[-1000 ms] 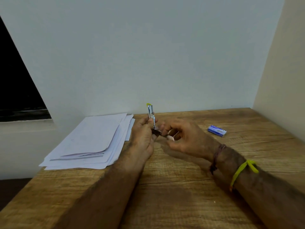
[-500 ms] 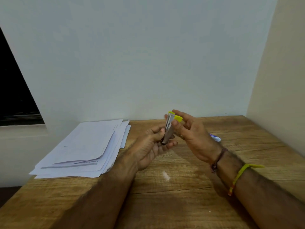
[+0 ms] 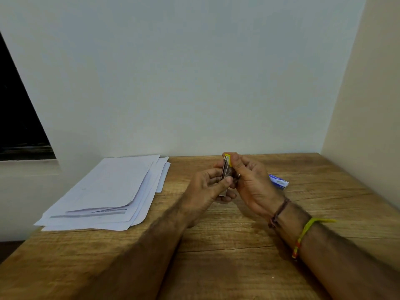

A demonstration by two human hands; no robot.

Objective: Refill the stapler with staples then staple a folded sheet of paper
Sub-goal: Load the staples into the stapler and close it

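A small metal stapler with a yellow top end stands almost upright above the wooden table. My left hand grips its lower part, thumb across the front. My right hand pinches the upper part, fingertips pressing on the yellow end. The stapler's two halves lie close together. A blue and white staple box lies on the table just behind my right hand, partly hidden by it. A stack of white paper sheets rests to the left of my hands.
A white wall rises right behind the table's far edge, and a cream wall closes off the right side. A dark window opening lies at far left. Thread bands circle my right wrist.
One second ago the stapler was held open with its arm pointing up. Since then my right hand has moved onto its top and the halves have come together.
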